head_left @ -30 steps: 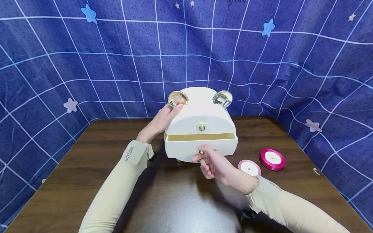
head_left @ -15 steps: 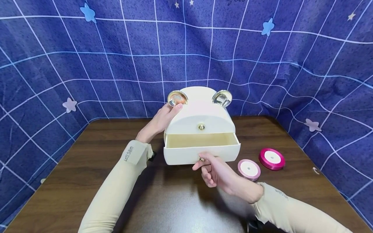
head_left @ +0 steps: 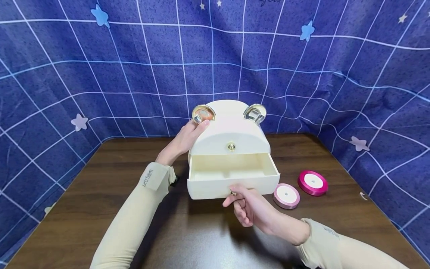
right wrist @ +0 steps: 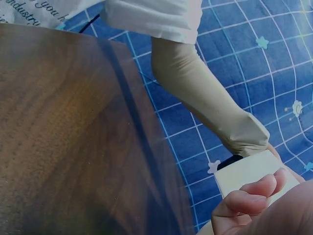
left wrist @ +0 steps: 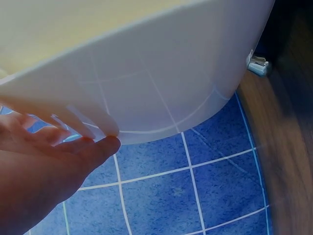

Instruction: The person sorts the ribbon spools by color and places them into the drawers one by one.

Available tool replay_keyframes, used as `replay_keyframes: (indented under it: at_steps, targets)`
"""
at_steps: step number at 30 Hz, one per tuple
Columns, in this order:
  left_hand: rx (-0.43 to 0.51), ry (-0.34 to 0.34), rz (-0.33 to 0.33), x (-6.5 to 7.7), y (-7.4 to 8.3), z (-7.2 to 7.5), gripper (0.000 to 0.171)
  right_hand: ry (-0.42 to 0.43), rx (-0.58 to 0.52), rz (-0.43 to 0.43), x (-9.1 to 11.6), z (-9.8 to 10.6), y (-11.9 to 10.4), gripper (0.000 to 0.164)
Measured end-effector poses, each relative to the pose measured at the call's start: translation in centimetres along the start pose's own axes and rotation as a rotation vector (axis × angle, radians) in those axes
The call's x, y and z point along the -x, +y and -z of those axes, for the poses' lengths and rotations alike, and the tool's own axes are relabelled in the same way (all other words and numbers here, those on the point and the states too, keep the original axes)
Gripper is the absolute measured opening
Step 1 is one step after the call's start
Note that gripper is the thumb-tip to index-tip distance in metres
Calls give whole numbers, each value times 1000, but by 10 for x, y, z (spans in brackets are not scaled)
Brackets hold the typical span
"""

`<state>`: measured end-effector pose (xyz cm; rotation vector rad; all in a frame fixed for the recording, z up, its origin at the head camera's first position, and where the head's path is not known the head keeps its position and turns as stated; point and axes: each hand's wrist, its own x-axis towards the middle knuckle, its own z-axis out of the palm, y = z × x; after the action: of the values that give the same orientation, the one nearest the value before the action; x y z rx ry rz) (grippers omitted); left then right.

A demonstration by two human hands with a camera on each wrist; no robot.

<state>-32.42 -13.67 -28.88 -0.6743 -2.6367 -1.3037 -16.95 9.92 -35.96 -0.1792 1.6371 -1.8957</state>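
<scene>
A white storage box (head_left: 230,121) with a rounded top stands on the table, with two round metallic ears. Its lower drawer (head_left: 206,189) is pulled far out, and the inside looks bare. My right hand (head_left: 256,211) pinches the small gold knob (head_left: 233,193) on the drawer front between thumb and index finger, the other fingers folded below. My left hand (head_left: 184,140) rests against the box's left side under the left ear (head_left: 203,113). In the left wrist view, its fingers touch the glossy white wall (left wrist: 161,88). Another gold knob (head_left: 231,146) sits on the upper front.
To the right of the drawer lie a light pink ribbon spool (head_left: 286,196) and a deep pink ribbon spool (head_left: 312,182). The wooden table (head_left: 114,186) meets a blue gridded cloth (head_left: 141,74) behind and at the sides.
My right hand has drawn the lower drawer toward me, from a narrow gap to a wide opening. The left hand has stayed at the box's side.
</scene>
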Motion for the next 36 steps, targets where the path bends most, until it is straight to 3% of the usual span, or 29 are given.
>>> replay_keyframes:
  at_steps: [30,36]
  targets:
    - [9,7,6,-3,-2,-1,56,-124,13,34,24,-5,8,44]
    - [18,7,7,-3,-3,-1,55,-134,89,50,26,-5,9,46]
